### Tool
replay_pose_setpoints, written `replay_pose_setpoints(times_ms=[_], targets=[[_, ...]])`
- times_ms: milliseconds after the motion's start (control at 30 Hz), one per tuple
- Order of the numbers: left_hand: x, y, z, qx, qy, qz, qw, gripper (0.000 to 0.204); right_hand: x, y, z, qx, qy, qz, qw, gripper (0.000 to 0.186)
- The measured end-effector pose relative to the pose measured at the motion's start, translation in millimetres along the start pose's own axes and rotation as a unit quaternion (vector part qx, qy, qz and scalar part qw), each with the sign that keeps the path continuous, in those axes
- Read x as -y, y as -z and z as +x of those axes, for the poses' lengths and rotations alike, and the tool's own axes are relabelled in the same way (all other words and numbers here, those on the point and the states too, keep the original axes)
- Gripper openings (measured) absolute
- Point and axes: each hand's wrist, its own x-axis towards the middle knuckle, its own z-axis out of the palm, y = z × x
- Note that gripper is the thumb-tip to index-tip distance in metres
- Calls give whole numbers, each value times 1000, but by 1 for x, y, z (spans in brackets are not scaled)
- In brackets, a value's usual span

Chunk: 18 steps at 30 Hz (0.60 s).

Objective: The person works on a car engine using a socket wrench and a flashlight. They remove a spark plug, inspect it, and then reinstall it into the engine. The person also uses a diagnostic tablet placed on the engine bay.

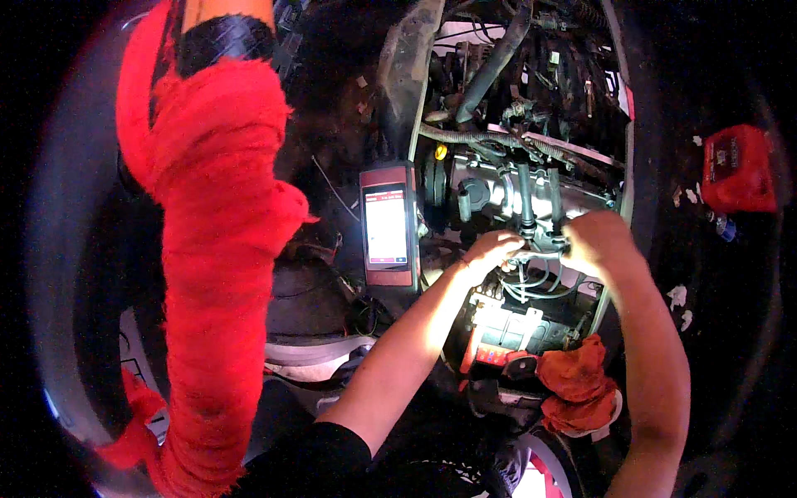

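Both of my hands work over an engine (pixel 498 191) in an open bay. My left hand (pixel 496 251) is closed, with its fingertips pinched beside thin grey cables (pixel 531 290) at the near side of the engine. What lies between those fingers is too small to make out. To its right, my right hand (pixel 599 243) is curled closed next to the lower end of a dark upright tube (pixel 555 199). Its fingers are turned away, so what they grip is hidden. Another dark tube (pixel 525 195) stands between the two hands.
A handheld screen device (pixel 388 228) stands left of the engine. Nearer are a battery-like box (pixel 510 330) and an orange-red cloth or glove (pixel 577 382). A red-wrapped pole (pixel 217 249) fills the left side. A red jug (pixel 737 168) sits far right among scraps.
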Motion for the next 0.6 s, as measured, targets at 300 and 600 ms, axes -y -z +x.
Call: replay_pose_setpoints(times_ms=[300,600], targets=[[9,7,6,-2,41,-132,990,16,64,-67,47,36,51,185,981,28],[13,5,11,-56,64,-70,994,10,67,-91,46,-37,184,34,982,18]])
